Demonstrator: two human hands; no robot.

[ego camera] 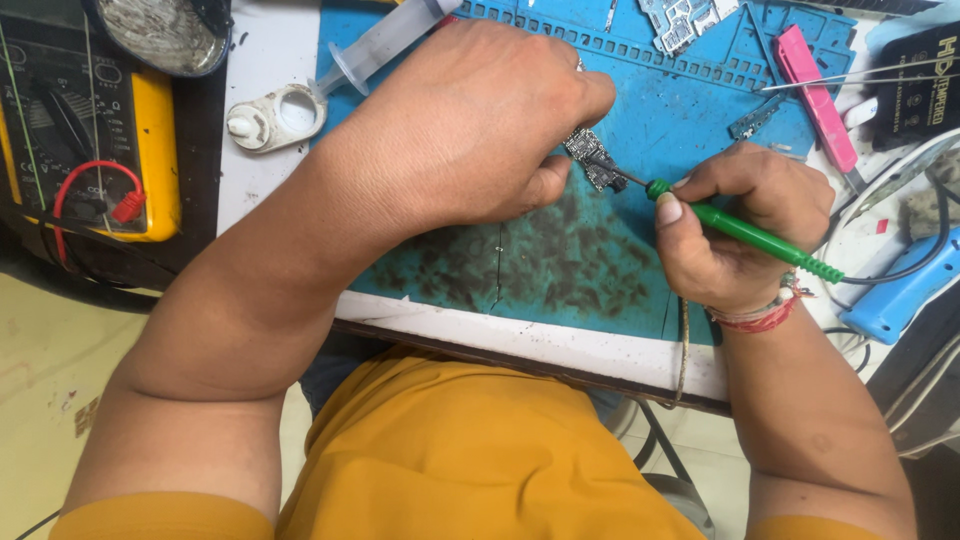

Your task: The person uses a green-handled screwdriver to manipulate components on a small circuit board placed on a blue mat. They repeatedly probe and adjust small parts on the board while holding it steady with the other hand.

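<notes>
hands (pixel 470 125) (pixel 745 225) work over stained blue mat (pixel 560 260).

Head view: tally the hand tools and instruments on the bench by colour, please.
Green: 1, the soldering iron in the right hand, tip at the small circuit board held by the left hand
Pink: 1, flat tool
Yellow: 1, multimeter
Clear: 1, syringe
Blue: 1, handle
Total: 5

A white table (pixel 560 345) with a dark front edge is seen from above, and a stained blue mat (pixel 700 110) is laid on it. Pale beige floor (pixel 45 380) is seen at the lower left. Even light is cast throughout.
</notes>
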